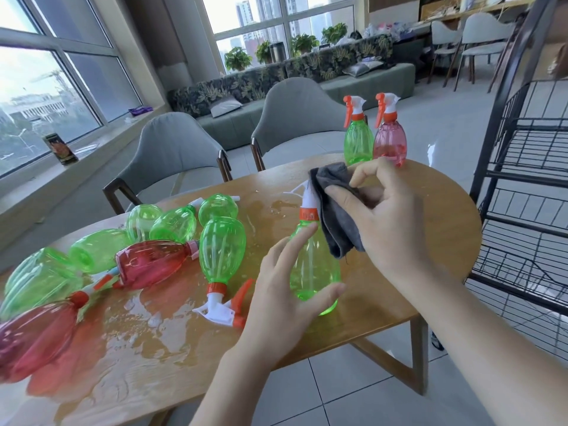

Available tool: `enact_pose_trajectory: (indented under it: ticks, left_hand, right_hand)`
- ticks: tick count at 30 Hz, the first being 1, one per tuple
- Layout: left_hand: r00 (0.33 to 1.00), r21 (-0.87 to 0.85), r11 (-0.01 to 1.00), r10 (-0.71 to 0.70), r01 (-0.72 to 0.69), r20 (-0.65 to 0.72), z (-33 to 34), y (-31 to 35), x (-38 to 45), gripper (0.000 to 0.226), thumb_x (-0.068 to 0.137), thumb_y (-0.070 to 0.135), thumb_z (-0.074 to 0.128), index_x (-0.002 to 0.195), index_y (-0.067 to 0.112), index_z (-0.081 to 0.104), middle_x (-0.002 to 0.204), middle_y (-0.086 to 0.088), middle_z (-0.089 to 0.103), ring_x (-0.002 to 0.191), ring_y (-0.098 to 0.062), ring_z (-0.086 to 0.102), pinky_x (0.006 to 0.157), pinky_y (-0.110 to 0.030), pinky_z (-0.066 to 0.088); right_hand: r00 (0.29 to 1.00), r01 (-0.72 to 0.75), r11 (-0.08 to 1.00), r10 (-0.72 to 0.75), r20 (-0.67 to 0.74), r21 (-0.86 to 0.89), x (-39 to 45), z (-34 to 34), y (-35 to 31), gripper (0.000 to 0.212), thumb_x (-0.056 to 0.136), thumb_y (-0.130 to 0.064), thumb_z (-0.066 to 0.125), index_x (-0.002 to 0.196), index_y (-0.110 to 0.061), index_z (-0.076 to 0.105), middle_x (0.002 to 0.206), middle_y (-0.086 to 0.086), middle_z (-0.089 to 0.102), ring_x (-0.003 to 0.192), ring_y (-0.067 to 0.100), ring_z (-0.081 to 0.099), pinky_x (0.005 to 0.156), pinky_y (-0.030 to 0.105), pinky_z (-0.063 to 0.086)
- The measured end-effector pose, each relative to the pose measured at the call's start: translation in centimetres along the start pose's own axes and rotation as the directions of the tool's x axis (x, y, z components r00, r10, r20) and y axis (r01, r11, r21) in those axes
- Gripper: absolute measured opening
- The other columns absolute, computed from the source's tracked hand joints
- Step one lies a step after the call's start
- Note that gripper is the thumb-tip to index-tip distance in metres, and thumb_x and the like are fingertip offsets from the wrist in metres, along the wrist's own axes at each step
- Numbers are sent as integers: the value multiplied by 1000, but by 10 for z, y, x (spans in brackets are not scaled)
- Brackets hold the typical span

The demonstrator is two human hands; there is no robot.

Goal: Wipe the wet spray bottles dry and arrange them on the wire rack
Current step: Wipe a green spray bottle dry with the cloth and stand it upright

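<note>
Green spray bottle, left hand gripping

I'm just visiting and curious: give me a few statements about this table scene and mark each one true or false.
1. The left hand holds a green bottle upright. True.
2. The right hand wipes with a yellow sponge. False: it holds a grey cloth against the bottle's spray head.
3. Two bottles, green and pink, stand at the table's far edge. True.
4. The wire rack is already full of bottles. False: no bottles show on its shelves.
5. The table is wet. True.
</note>
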State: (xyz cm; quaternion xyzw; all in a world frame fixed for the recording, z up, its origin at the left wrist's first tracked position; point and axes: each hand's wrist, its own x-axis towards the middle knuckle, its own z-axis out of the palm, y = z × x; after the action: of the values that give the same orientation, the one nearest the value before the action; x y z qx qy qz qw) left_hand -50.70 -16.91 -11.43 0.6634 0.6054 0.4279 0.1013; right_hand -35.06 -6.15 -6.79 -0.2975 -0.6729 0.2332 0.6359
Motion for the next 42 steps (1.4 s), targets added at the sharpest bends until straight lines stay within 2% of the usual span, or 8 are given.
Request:
enact_pose_trajectory:
  ticks: [5, 9, 12, 16, 21, 30, 37, 42]
  left_hand:
    - [999, 57, 997, 43, -42, -16, 6, 0, 1, 86, 85, 51, 83, 147, 75, 30, 153, 22, 45, 148, -5, 38, 121, -31, 33]
    - [997, 58, 996, 67, -64, -42, 11, 2, 2, 82, 83, 57, 75, 147, 75, 27, 154, 20, 43, 150, -8, 36, 124, -41, 34]
    - [995, 28, 997, 78, -76, -70, 16, 0, 0, 92, 84, 48, 82, 143, 77, 18, 156, 27, 38, 151, -6, 33, 124, -27, 30]
    - [993, -60, 997, 32, -39, -114, 23, -5, -4, 107, 82, 30, 93, 136, 74, 11, 149, 40, 29, 147, 8, 33, 114, -5, 26]
    - [995, -68, 998, -6, -1, -97, 25, -2, -5, 88, 81, 25, 93, 133, 50, 26, 138, 35, 35, 126, 34, 32, 99, 6, 26]
    - [995, -71, 997, -23, 17, -94, 25, -2, -3, 88, 83, 28, 91, 134, 53, 24, 142, 34, 34, 130, 31, 31, 102, 4, 24]
    - [994, -56, 998, -39, 33, -103, 26, -2, -6, 86, 83, 28, 90, 133, 53, 24, 133, 29, 42, 123, 29, 39, 96, 4, 29]
    - [993, -59, 998, -42, 36, -110, 25, -2, -6, 83, 83, 25, 91, 131, 49, 28, 133, 28, 42, 124, 32, 37, 96, 5, 28]
  right_hand:
    - [960, 257, 937, -275, -45, -239, -3, 11, 7, 15, 90, -12, 80, 88, -3, 68, 101, 9, 66, 93, 20, 62, 85, 17, 47]
    - [952, 272, 907, -303, -51, -321, -10, 17, 6, 25, 96, -29, 74, 92, -5, 75, 110, 8, 68, 101, 26, 66, 90, 32, 53]
    - [954, 255, 899, -293, -58, -356, -11, 18, 5, 30, 91, -34, 80, 93, -5, 72, 111, 9, 67, 103, 28, 66, 91, 33, 53]
    - [935, 294, 885, -345, -84, -360, -5, 12, 7, 12, 94, -14, 76, 93, -1, 74, 108, 10, 69, 100, 27, 67, 90, 32, 53]
    - [925, 350, 879, -379, -29, -324, -7, 9, 5, 11, 96, -7, 74, 104, -1, 75, 103, 10, 72, 94, 27, 69, 84, 36, 55]
    - [905, 419, 858, -419, 69, -297, -11, 12, 4, 18, 94, -7, 76, 112, -4, 76, 102, 6, 75, 95, 26, 67, 90, 27, 53]
    - [939, 286, 872, -338, -66, -397, 2, -8, 20, 19, 96, -9, 72, 114, -3, 73, 107, 9, 74, 98, 24, 70, 89, 25, 52]
    - [931, 358, 879, -363, 47, -315, -12, -2, 19, 19, 95, -7, 73, 113, -2, 73, 106, 9, 73, 97, 25, 69, 87, 32, 55]
